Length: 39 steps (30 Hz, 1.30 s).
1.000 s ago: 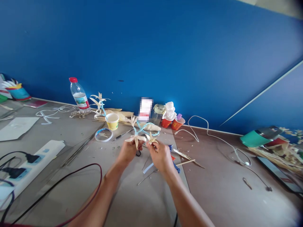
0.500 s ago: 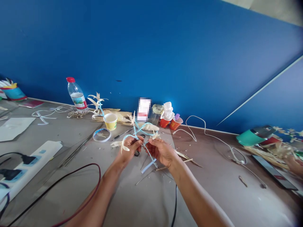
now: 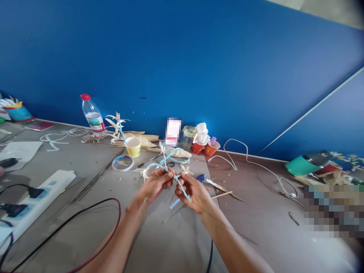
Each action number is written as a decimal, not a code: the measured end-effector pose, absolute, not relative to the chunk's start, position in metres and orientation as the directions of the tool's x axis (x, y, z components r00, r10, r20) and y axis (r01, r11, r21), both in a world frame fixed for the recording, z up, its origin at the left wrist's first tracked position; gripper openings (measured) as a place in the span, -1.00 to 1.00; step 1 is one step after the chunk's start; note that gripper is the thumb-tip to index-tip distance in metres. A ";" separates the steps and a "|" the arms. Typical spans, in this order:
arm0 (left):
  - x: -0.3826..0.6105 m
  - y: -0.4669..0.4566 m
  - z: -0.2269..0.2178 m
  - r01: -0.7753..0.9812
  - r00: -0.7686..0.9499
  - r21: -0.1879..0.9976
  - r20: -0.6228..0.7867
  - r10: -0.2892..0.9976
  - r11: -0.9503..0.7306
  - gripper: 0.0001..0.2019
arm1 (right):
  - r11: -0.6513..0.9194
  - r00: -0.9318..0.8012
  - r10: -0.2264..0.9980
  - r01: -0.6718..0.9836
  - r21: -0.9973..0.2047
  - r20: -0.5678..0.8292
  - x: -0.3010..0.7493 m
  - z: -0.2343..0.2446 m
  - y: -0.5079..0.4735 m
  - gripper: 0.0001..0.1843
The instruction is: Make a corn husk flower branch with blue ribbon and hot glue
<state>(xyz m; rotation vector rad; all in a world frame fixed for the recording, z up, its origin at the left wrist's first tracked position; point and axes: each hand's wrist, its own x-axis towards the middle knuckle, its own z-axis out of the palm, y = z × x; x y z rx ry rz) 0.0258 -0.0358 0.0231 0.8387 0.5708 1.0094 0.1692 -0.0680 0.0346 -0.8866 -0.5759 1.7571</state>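
Observation:
My left hand (image 3: pixel 156 182) and my right hand (image 3: pixel 192 191) meet above the middle of the grey table (image 3: pixel 85 170). Both pinch a craft stem (image 3: pixel 167 163) wrapped in light blue tape, with pale straw flowers at its tips. The left fingers are closed on the stem at its fork. The right thumb and fingers are closed on the loose blue tape end that runs down across the palm. A second finished flower stem (image 3: pixel 118 125) stands behind a yellow cup (image 3: pixel 134 146).
A water bottle (image 3: pixel 91 113), a tape ring (image 3: pixel 123 162), a jar and red cups (image 3: pixel 204 146) line the blue wall. A power strip (image 3: pixel 34 197) and cables (image 3: pixel 93 227) lie at the left; a white cord (image 3: pixel 256 163), a teal object (image 3: pixel 301 165) and straw lie at the right.
The stem has dropped lower and turned in my hands. My right hand has slid down along the blue tape end toward me. A blue object on the table is uncovered again.

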 end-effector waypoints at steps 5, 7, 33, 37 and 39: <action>0.025 -0.038 0.022 -0.466 0.534 0.831 -0.008 0.845 0.303 -0.80 | -0.343 -0.152 0.929 -0.693 -0.634 -0.337 0.163 0.030 -0.070 -0.72; 0.025 -0.037 0.021 -0.464 0.550 0.832 0.002 0.835 0.304 -0.80 | -0.320 -0.147 0.938 -0.707 -0.630 -0.313 0.161 0.030 -0.069 -0.72; 0.028 -0.029 0.008 -0.132 0.455 0.989 0.005 0.891 0.062 -0.81 | -0.318 -0.070 0.927 -0.668 -0.673 -0.368 0.171 0.022 -0.065 -0.74; 0.030 -0.029 0.004 -0.204 0.461 0.974 0.008 0.888 0.097 -0.83 | -0.219 0.025 0.955 -0.614 -0.758 -0.296 0.168 0.024 -0.067 -0.73; 0.031 -0.031 0.006 -0.251 0.458 0.957 -0.016 0.889 0.147 -0.82 | -0.111 0.108 0.972 -0.570 -0.814 -0.208 0.164 0.024 -0.068 -0.73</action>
